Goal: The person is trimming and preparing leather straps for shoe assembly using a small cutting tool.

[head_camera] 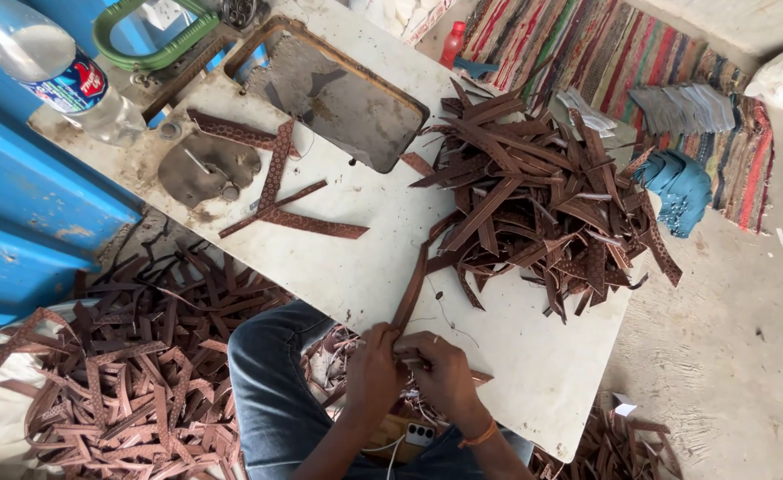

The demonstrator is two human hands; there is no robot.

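Observation:
My left hand [372,366] and my right hand [443,373] meet at the near edge of the white table [534,356]. Together they pinch the near end of a long brown leather strip [411,293], which runs away from me toward a big heap of brown strips [534,200] in the table's middle and right. What lies under my fingers is hidden. A phone [413,434] rests on my lap, just below my hands.
A few joined strips [280,191] lie at the table's left, near a dark rectangular cutout [338,93]. A plastic bottle [49,67] stands far left. Many brown strips [124,373] cover the floor at left. Striped rug [640,53] and blue pieces [680,182] lie beyond.

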